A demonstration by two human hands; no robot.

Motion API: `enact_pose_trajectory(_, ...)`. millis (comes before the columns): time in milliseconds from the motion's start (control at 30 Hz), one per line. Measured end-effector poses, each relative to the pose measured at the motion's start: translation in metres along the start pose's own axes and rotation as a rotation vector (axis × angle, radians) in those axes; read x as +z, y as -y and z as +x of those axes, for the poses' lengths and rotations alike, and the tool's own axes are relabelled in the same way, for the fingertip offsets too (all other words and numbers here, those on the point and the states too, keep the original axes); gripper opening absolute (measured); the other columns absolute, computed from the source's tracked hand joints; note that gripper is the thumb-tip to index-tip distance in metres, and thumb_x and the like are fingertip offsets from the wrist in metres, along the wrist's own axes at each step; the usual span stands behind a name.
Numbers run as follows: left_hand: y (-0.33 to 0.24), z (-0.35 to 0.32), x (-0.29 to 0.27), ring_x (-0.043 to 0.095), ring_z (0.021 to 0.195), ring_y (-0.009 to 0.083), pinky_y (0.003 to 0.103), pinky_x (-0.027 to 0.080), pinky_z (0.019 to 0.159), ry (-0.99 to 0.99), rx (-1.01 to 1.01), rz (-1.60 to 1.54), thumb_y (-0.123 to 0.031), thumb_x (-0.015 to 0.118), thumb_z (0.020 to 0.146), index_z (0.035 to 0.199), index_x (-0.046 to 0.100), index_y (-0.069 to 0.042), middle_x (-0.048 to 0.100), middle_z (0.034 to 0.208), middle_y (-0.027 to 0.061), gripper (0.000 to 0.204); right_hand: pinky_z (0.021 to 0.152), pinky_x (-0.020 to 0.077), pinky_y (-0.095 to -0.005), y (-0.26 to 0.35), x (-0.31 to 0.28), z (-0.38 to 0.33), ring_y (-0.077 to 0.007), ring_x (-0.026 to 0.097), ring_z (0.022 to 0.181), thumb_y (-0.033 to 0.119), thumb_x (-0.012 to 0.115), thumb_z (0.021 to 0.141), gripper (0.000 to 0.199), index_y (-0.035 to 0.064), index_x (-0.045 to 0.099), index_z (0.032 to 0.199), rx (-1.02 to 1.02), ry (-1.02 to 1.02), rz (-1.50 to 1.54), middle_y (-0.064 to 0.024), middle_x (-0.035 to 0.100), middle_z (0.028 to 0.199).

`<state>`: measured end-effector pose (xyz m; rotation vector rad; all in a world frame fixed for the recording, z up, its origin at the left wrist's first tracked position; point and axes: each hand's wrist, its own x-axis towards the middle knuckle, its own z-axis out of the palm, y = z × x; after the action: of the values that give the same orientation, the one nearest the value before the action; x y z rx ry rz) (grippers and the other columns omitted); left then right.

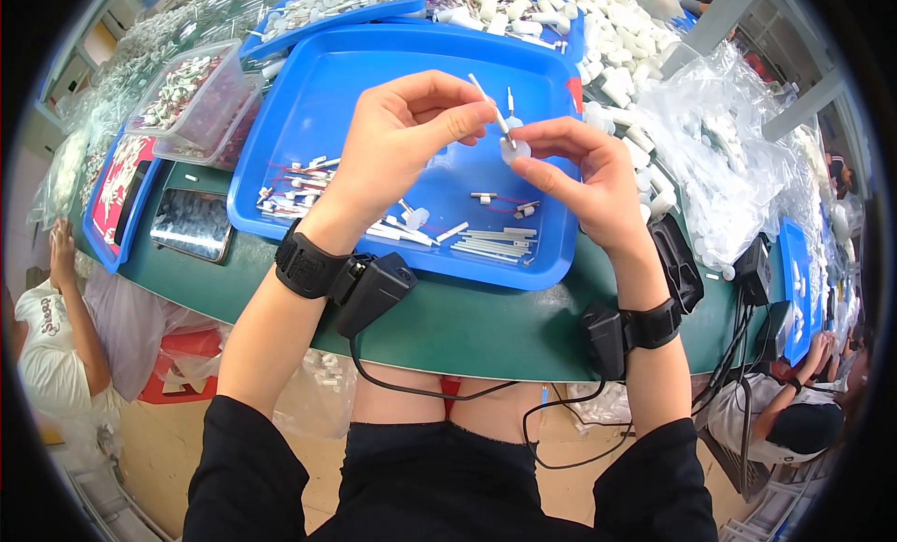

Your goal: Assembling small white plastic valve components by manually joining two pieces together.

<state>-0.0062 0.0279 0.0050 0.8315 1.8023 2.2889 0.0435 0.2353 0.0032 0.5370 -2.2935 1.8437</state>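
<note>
My left hand [402, 135] pinches a thin white stick [489, 103] between thumb and forefinger, its lower end meeting a small translucent white cap [514, 149]. My right hand [584, 173] holds that cap between its fingertips. Both hands hover above a blue tray [327, 93] on a green table [467, 322]. Loose white sticks [491, 243] and small wired parts [290, 192] lie on the tray floor below my hands. Each wrist wears a black band with a boxy device and a cable.
A clear plastic box [201, 98] of small parts stands to the left, beside a phone [192, 224]. More blue trays [336, 5] and heaps of white plastic pieces [621, 56] fill the back and right. Clear bags [719, 159] lie at right. Other people sit at lower left and lower right.
</note>
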Motion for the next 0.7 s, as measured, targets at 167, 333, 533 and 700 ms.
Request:
enact_pose_trajectory(167,-0.003,-0.001,0.008,0.065,0.093,0.0141,0.027,0.052,0.085,0.049,0.006,-0.032,-0.006,0.07,0.085,0.098,0.066,0.001,0.068,0.096,0.0081,0.016,0.08,0.0492,-0.0267,0.003,0.006,-0.002,-0.0121,0.064,0.085,0.014,0.075,0.079,0.024,0.0012,0.068,0.098,-0.006,0.0,-0.053,-0.0052,0.07,0.091)
enact_pose_trajectory(333,0.001,-0.007,0.012,0.066,0.087,0.0139,0.027,0.054,0.081,0.084,0.048,0.042,-0.002,0.07,0.082,0.099,0.067,0.001,0.069,0.093,0.0083,0.017,0.079,0.0483,-0.0279,0.006,0.01,-0.003,-0.0135,0.064,0.084,0.019,0.077,0.077,0.027,0.003,0.067,0.097,-0.006,0.046,-0.169,-0.0054,0.069,0.091)
enact_pose_trajectory(533,-0.001,-0.009,0.02,0.067,0.076,0.0137,0.026,0.052,0.068,-0.047,0.36,0.596,0.0,0.071,0.078,0.086,0.072,-0.004,0.07,0.079,0.0056,0.01,0.074,0.0481,-0.0252,0.019,0.007,-0.004,-0.0105,0.063,0.081,0.019,0.075,0.078,0.026,0.0028,0.067,0.097,-0.24,-0.163,-0.178,-0.0057,0.069,0.088)
enact_pose_trajectory(700,0.003,-0.006,0.013,0.065,0.073,0.0157,0.026,0.05,0.064,-0.012,0.48,0.703,-0.001,0.071,0.078,0.089,0.073,-0.005,0.07,0.083,0.007,0.012,0.07,0.0514,-0.0225,0.016,0.01,-0.004,-0.0111,0.067,0.075,0.007,0.067,0.085,0.01,0.001,0.068,0.093,-0.235,-0.178,-0.227,-0.0059,0.071,0.082)
